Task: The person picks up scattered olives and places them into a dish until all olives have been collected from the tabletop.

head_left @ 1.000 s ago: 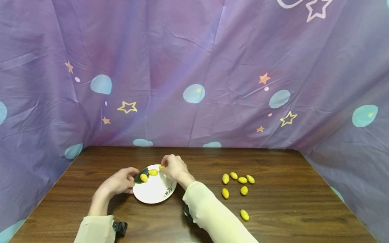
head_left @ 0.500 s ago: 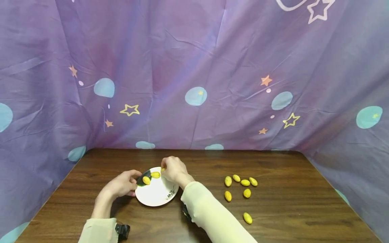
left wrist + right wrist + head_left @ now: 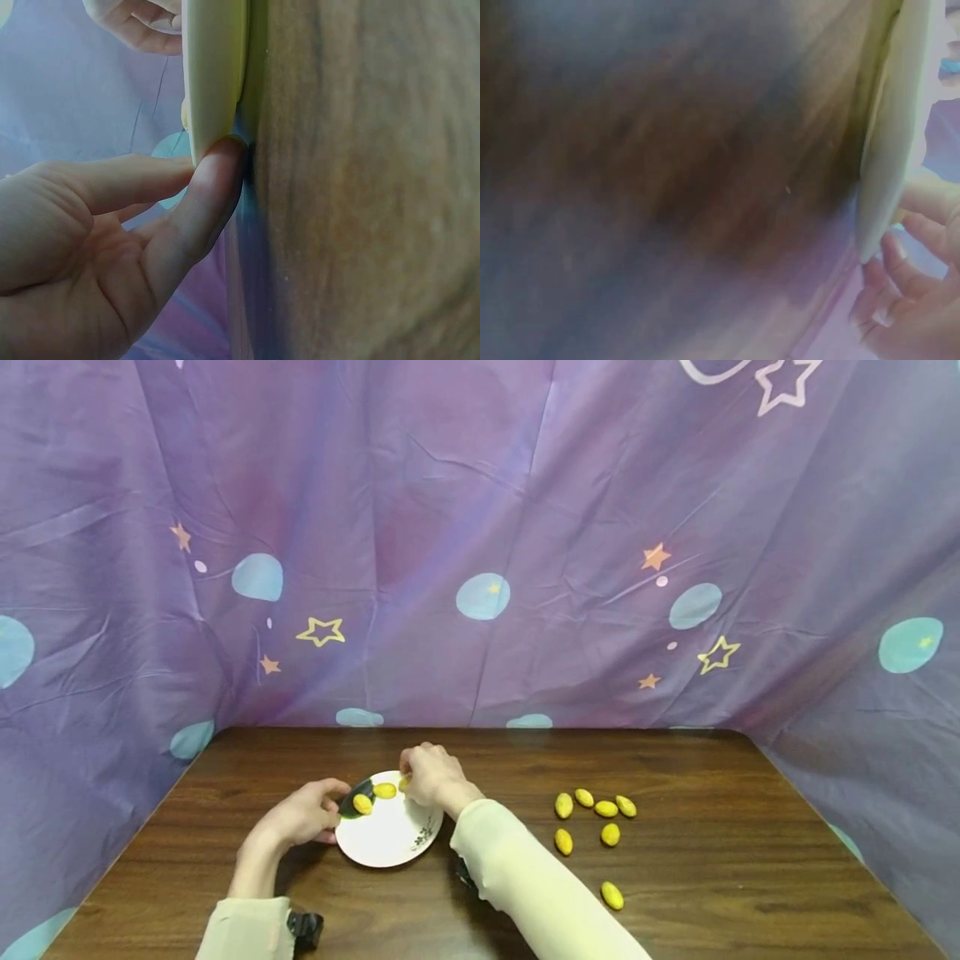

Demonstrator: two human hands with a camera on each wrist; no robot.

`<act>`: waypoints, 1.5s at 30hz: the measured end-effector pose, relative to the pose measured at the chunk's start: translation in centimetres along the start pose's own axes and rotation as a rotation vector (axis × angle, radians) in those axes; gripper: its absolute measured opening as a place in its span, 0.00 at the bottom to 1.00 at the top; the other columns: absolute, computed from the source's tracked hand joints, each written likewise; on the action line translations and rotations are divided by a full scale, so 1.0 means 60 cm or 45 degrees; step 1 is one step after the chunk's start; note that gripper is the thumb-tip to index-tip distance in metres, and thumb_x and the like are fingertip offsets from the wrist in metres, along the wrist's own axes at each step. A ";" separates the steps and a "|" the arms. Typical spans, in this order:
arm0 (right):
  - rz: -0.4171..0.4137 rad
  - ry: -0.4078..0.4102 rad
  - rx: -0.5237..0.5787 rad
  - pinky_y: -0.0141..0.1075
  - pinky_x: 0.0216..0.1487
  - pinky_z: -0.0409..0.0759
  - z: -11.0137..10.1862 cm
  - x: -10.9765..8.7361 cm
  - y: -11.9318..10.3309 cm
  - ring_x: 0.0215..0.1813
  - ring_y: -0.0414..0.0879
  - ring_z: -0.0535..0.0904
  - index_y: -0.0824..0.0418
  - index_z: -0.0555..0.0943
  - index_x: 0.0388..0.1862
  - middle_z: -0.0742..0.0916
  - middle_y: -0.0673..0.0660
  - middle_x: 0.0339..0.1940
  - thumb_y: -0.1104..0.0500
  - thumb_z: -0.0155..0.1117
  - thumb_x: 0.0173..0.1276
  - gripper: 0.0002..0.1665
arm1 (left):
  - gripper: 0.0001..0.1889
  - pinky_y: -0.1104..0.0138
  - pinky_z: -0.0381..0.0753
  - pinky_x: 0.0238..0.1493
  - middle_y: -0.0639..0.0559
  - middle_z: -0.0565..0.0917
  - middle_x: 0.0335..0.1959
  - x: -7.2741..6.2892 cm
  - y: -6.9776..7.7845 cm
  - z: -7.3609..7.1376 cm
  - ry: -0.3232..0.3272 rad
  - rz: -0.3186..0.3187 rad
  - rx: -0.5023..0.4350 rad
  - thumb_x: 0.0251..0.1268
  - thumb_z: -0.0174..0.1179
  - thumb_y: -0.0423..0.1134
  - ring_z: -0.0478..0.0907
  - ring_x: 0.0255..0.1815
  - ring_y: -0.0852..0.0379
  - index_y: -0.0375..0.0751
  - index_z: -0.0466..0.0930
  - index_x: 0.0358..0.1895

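A white plate (image 3: 382,847) with a dark green patch and a small leaf print sits left of the table's middle. My left hand (image 3: 300,816) pinches its left rim; in the left wrist view the thumb (image 3: 214,184) lies against the plate's underside. Two small yellow oval fruits, one yellow fruit (image 3: 363,804) and another yellow fruit (image 3: 385,791), rest on the plate's far left part. Over the far rim, my right hand (image 3: 433,777) pinches a third yellow fruit (image 3: 404,784), mostly hidden by the fingers. The right wrist view shows those fingers (image 3: 907,270) beside the rim.
Several more yellow fruits (image 3: 607,809) lie loose on the brown wooden table (image 3: 720,860) to the right, with a single fruit (image 3: 612,895) nearer the front. Behind the table hangs a purple curtain (image 3: 480,668) with stars.
The fruit in my right hand has come slightly nearer over the plate and shows a little more than half a second ago. My left hand keeps its hold on the rim.
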State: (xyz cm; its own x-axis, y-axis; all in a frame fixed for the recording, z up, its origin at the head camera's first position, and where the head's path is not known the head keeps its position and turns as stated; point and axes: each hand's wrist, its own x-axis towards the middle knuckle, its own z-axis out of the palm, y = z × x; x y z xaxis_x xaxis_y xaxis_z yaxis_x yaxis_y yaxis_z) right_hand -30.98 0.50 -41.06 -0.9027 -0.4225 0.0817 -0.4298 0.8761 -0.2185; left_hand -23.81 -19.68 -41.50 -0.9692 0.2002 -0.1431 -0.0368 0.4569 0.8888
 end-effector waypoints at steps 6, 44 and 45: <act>0.008 -0.113 -0.206 0.46 0.48 0.75 -0.016 -0.009 -0.013 0.49 0.51 0.74 0.48 0.81 0.45 0.79 0.53 0.43 0.57 0.71 0.57 0.16 | 0.26 0.63 0.84 0.31 0.37 0.73 0.33 0.000 0.001 -0.001 0.004 0.002 -0.001 0.52 0.49 0.16 0.75 0.28 0.52 0.17 0.64 0.60; -0.386 0.048 0.194 0.47 0.52 0.79 -0.191 -0.129 0.242 0.49 0.54 0.80 0.62 0.81 0.53 0.84 0.57 0.47 0.57 0.68 0.63 0.20 | 0.28 0.63 0.84 0.30 0.38 0.72 0.33 0.004 -0.004 -0.002 0.008 -0.020 0.013 0.51 0.49 0.17 0.75 0.28 0.52 0.18 0.64 0.61; -0.351 0.059 0.237 0.47 0.50 0.79 -0.190 -0.131 0.255 0.48 0.54 0.80 0.62 0.81 0.53 0.84 0.56 0.46 0.57 0.68 0.63 0.20 | 0.28 0.63 0.84 0.30 0.38 0.72 0.33 0.004 -0.005 -0.002 0.001 -0.015 0.013 0.51 0.49 0.17 0.75 0.28 0.52 0.18 0.64 0.61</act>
State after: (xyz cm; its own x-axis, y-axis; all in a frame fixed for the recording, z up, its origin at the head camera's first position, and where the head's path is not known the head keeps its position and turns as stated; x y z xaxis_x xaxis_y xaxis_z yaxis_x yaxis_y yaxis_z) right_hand -30.71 19.85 -33.92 -0.7550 -0.6228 0.2053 -0.6504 0.6711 -0.3558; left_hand -24.06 -19.86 -41.75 -0.9690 0.1939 -0.1533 -0.0459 0.4683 0.8824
